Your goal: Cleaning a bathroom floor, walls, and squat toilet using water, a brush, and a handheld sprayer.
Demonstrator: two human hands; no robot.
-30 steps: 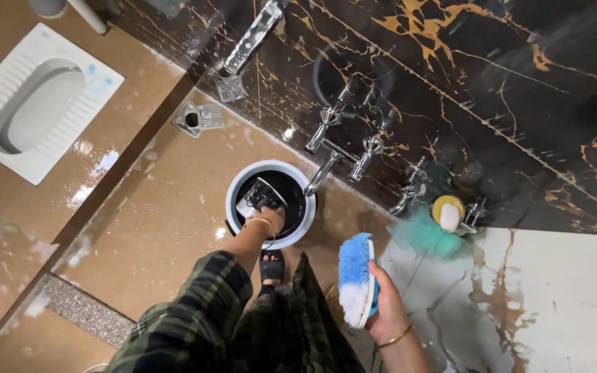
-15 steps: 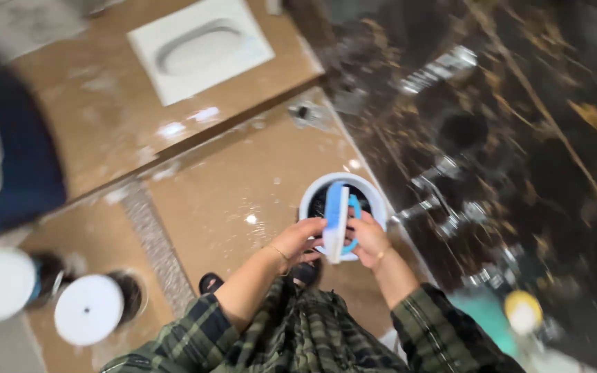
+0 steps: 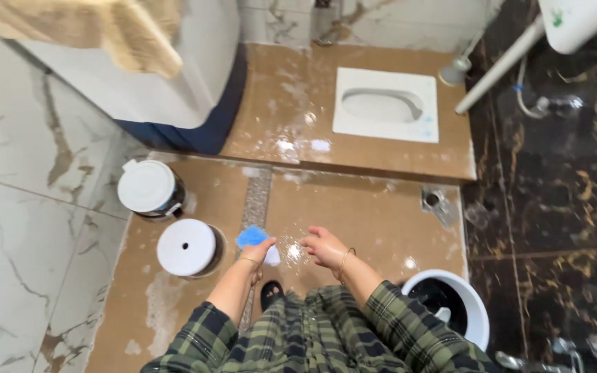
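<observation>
The person stands over a wet brown tiled floor (image 3: 354, 214) with both arms stretched forward, plaid sleeves at the bottom of the view. The left hand (image 3: 262, 250) holds a blue and white scrub brush (image 3: 253, 238); the fingers are curled together around its white end, while the blue part sticks out beyond the knuckles, up and to the left of them. The right hand (image 3: 323, 247) holds nothing; its fingers lie loosely spread and slightly bent, pointing toward the brush. The brush sits just beside those right fingertips, apart from them, with a patch of glistening water on the floor between the 2 hands.

Left of the left fingers stand 2 white-lidded containers: a round one with a hole in its lid (image 3: 186, 247) just beside the brush, and another with a handle (image 3: 148, 186) farther up and left. Below and right of the right hand, near the elbow, stands a white bucket (image 3: 475, 304) with a dark inside. Well beyond both sets of fingers, on a raised step, lies a white squat toilet pan (image 3: 385, 103). A floor drain (image 3: 435, 200) sits up and right of the right hand, by the black marble wall (image 3: 554, 193).
</observation>
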